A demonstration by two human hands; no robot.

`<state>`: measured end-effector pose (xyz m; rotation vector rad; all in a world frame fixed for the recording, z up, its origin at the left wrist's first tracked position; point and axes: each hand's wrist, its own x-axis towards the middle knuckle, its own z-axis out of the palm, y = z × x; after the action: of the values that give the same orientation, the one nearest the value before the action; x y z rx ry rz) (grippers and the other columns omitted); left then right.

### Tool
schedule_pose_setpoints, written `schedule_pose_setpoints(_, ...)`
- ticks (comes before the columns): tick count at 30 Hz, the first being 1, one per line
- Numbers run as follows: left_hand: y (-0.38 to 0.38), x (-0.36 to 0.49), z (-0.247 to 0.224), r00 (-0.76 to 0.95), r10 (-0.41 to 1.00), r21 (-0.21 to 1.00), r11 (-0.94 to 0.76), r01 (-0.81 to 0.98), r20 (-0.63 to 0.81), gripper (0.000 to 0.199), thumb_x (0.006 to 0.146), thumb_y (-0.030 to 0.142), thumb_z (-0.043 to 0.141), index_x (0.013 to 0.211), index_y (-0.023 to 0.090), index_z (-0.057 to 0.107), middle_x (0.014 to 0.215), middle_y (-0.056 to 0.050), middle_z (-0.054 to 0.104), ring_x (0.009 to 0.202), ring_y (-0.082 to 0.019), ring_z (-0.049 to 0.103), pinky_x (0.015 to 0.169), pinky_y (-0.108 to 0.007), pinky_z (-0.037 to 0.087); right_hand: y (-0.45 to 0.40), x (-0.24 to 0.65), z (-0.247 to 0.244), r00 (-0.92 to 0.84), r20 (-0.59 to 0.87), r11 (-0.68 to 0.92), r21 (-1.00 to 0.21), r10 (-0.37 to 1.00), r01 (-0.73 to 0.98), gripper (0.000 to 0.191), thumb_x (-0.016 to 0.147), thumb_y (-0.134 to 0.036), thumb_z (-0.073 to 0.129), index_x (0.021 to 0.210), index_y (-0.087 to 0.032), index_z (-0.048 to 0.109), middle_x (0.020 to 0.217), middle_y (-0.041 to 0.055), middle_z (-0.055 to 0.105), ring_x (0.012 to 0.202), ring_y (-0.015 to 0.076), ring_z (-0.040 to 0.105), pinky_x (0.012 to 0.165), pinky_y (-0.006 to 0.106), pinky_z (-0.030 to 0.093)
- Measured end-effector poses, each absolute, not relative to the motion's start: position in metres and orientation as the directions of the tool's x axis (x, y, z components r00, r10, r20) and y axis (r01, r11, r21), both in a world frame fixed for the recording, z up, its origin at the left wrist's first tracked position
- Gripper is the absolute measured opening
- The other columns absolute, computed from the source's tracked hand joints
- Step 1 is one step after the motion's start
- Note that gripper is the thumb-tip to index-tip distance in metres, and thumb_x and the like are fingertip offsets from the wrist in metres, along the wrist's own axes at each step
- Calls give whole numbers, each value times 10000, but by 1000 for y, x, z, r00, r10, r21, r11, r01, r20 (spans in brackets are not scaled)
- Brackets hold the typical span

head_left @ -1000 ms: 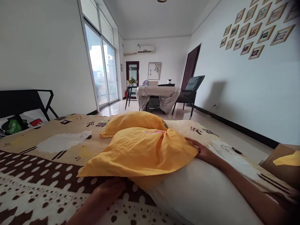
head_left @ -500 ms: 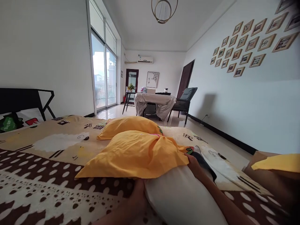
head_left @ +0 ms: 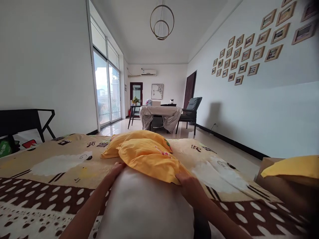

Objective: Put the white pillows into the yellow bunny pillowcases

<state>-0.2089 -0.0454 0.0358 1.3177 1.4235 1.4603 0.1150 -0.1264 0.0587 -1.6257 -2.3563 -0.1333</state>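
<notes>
A plump white pillow [head_left: 147, 209] lies lengthwise before me, its far end under a yellow pillowcase [head_left: 147, 157]. My left hand [head_left: 118, 168] is closed at the pillow's far left corner, where the cloth's edge meets it; its fingertips are partly hidden. On the other side, my right hand [head_left: 184, 182] grips the pillowcase's near right edge. How much of the pillow sits inside the case cannot be made out. Just beyond lies a second yellow pillow [head_left: 139, 134], partly covered by the pillowcase.
Under everything spreads a bed blanket [head_left: 62, 162] with sheep and brown dotted bands. At the right, yellow cloth [head_left: 294, 169] rests on a cardboard box [head_left: 266, 172]. A black-framed piece of furniture [head_left: 22, 121] stands left. Farther off are a covered table [head_left: 160, 111] and a chair [head_left: 191, 111].
My left hand has moved up and forward to the pillow's far left corner. My right hand and the pillowcase have shifted left. The white pillow now points straight ahead. The view has tilted up.
</notes>
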Motion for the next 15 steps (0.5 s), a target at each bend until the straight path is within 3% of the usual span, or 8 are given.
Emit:
schedule_pose_setpoints(2,-65,-213,30,-258,943,952,-138,274,211,253,528,238,668,760,138,664,919,-182,702,1103,-411,543,927,-499,403,-132,109,53,-399,348,446,-63,848,893,274,680,-14,412,784,-176,608,846,82,660,799,222,605,668,288,381)
schedule_pose_setpoints(4,-93,-202,29,-207,930,897,-207,391,304,523,533,193,639,1051,121,640,1280,-205,568,1305,-367,380,1073,-471,265,-140,96,54,-449,452,534,-74,771,842,223,680,-32,436,757,-178,585,872,80,636,821,220,573,708,305,389)
schedule_pose_setpoints(7,-138,-165,35,132,872,651,-446,615,472,828,558,117,589,1369,201,443,1516,-125,308,1413,-312,205,1142,-467,77,-159,65,64,-531,572,724,-170,625,669,75,693,-120,501,711,-187,531,830,60,608,777,197,535,714,312,405)
schedule_pose_setpoints(9,-164,-142,41,366,782,507,-611,607,505,699,649,121,578,1326,277,507,1444,-88,440,1361,-315,324,1136,-477,73,-177,47,74,-609,604,846,-240,514,476,34,706,-160,520,695,-190,509,824,45,605,792,179,534,751,303,425)
schedule_pose_setpoints(11,-182,-130,46,439,734,497,-677,544,519,402,771,172,546,1138,290,657,1201,-84,647,1177,-298,532,1083,-445,228,-193,39,83,-712,582,919,-274,393,284,32,733,-200,527,760,-193,542,888,37,617,872,170,545,840,295,432)
schedule_pose_setpoints(13,-192,-130,48,409,743,547,-668,504,530,229,822,234,544,966,265,720,966,-87,715,963,-280,626,935,-399,383,-204,46,85,-817,483,940,-278,316,199,233,742,-251,549,968,-205,581,1063,42,611,1014,177,536,937,303,409)
schedule_pose_setpoints(15,-198,-141,46,377,765,588,-643,491,522,162,800,276,595,888,247,727,853,-88,711,832,-275,631,790,-372,439,-203,63,77,-850,389,930,-240,356,279,515,721,-269,579,1229,-225,502,1273,67,531,1169,213,473,1012,353,366)
